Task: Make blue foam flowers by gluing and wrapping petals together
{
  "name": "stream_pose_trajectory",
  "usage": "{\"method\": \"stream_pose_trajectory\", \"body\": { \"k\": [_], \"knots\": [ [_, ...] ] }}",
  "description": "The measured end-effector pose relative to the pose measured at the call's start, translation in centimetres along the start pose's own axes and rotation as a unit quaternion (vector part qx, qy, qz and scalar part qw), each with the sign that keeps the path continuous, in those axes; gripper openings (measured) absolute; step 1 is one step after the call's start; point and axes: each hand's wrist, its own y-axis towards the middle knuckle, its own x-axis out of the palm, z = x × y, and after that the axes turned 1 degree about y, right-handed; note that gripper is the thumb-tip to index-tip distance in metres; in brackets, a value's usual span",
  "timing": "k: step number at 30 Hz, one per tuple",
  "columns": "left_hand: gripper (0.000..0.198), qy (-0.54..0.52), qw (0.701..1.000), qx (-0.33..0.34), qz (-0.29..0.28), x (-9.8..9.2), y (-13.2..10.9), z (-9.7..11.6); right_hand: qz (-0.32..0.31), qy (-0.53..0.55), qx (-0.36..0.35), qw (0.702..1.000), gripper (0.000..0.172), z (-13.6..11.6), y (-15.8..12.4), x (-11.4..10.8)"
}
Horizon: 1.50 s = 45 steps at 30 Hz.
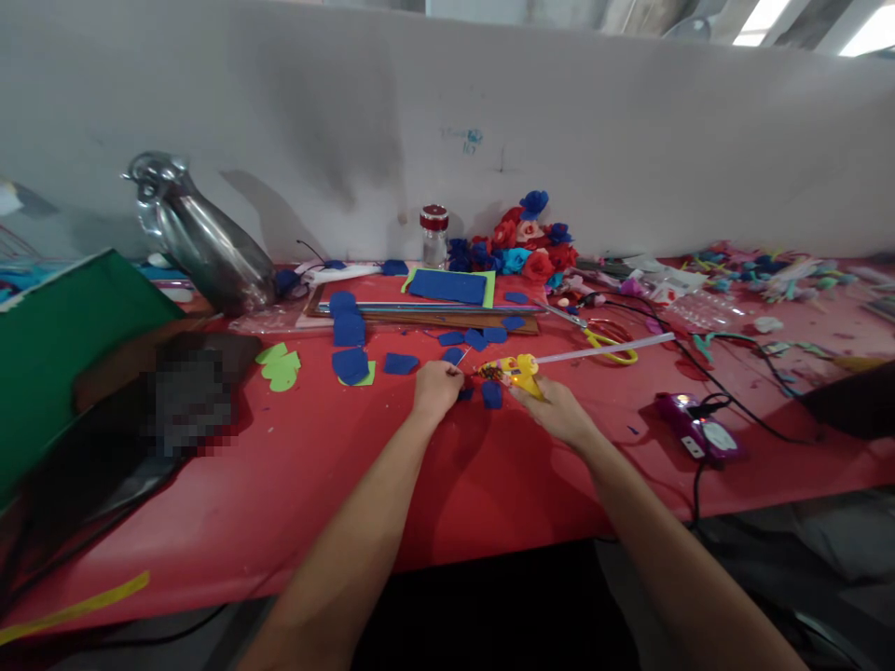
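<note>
My right hand (556, 407) is wrapped round a yellow hot glue gun (516, 370) with a long white glue stick (601, 349) poking out behind it. The nozzle points left toward my left hand (434, 389), which is closed in a pinch on a thin stick with a small blue piece at its tip (463, 358). A small blue foam petal (491, 394) lies on the red table (350, 475) between the two hands. More cut blue foam pieces (350, 363) lie just beyond my left hand.
Yellow-handled scissors (607, 337), a purple power device with cables (692, 424), a pile of foam flowers (526, 247), a glass jar (434, 235), foam sheets (447, 287), a silver jug (202, 242), green petals (281, 368) and a green board (62, 335) fill the table before a white wall.
</note>
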Motion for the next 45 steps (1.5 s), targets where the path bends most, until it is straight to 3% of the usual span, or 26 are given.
{"method": "stream_pose_trajectory", "body": {
  "k": [10,14,16,22,24,26,28,30,32,33,34,36,45],
  "knots": [
    [0.016,-0.020,1.000,-0.005,0.003,-0.1,-0.1,0.1,0.021,0.058,0.029,0.998,0.036,1.1,0.5,-0.2],
    [0.014,-0.090,0.996,-0.021,0.014,-0.4,-0.6,0.5,0.033,0.143,0.080,0.986,0.045,2.9,2.3,-0.9],
    [0.013,-0.158,0.987,-0.038,0.019,-0.7,-0.8,0.9,0.055,0.129,0.108,0.984,0.044,4.0,3.3,-1.5],
    [0.006,-0.426,0.899,-0.102,-0.010,-2.0,-0.6,1.3,0.162,-0.028,0.112,0.980,0.024,6.3,4.1,-3.3],
    [0.010,-0.486,0.869,-0.096,-0.020,-2.4,-0.4,1.2,0.222,-0.061,0.084,0.970,0.017,5.6,3.6,-3.2],
    [0.016,-0.531,0.843,-0.074,-0.037,-2.7,-0.4,1.1,0.276,-0.063,0.028,0.959,0.020,3.9,3.1,-2.5],
    [0.022,-0.562,0.825,-0.040,-0.050,-3.0,-0.5,1.0,0.244,0.057,-0.022,0.968,0.023,1.2,2.8,-1.1],
    [0.028,-0.578,0.814,-0.010,-0.055,-3.3,-0.8,1.1,0.133,0.271,-0.006,0.953,0.026,-1.8,2.8,0.6],
    [0.032,-0.583,0.811,0.006,-0.053,-3.4,-1.0,1.1,-0.004,0.452,0.065,0.890,0.028,-4.4,3.0,2.1],
    [0.033,-0.583,0.811,0.009,-0.050,-3.5,-1.1,1.2,-0.034,0.507,0.095,0.856,0.026,-5.4,3.2,2.6],
    [0.035,-0.583,0.811,0.011,-0.046,-3.5,-1.1,1.2,-0.039,0.546,0.114,0.829,0.022,-6.1,3.4,3.0],
    [0.036,-0.578,0.815,0.009,-0.038,-3.5,-1.1,1.2,-0.013,0.582,0.127,0.803,0.015,-6.9,3.9,3.5],
    [0.029,-0.521,0.854,-0.002,-0.007,-3.1,-1.2,1.3,0.031,0.600,0.109,0.792,0.017,-6.0,4.6,4.2]
  ]
}}
